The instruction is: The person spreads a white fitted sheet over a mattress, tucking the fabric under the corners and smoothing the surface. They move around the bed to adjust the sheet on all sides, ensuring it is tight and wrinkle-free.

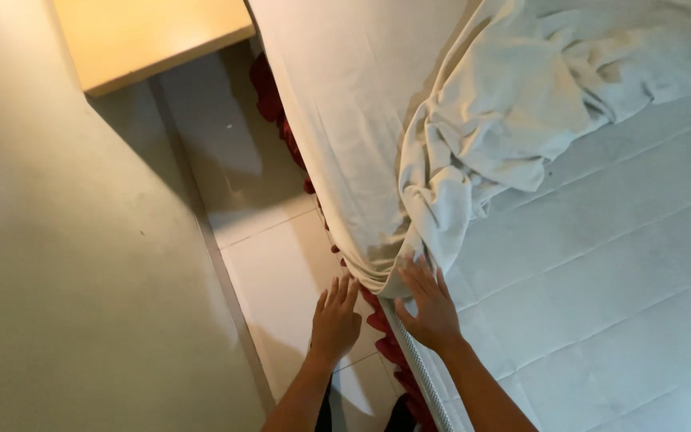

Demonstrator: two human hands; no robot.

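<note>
Both hands flat and released, the left hand (pixel 335 322) beside the mattress (pixel 601 280) edge, the right hand (pixel 429 308) touching the white sheet (pixel 361 120); it wants pulling taut first, I reckon.

A bed with a bare quilted white mattress (pixel 601 280) carries a crumpled white sheet (pixel 521 104), which hangs over its left edge above the pale tiled floor (pixel 269 264).

We saw the sheet (pixel 361 120) on the mattress (pixel 601 280), floor (pixel 273 264) left of the mattress, wall (pixel 65 240) beyond, table (pixel 145 36) near its far corner.
</note>
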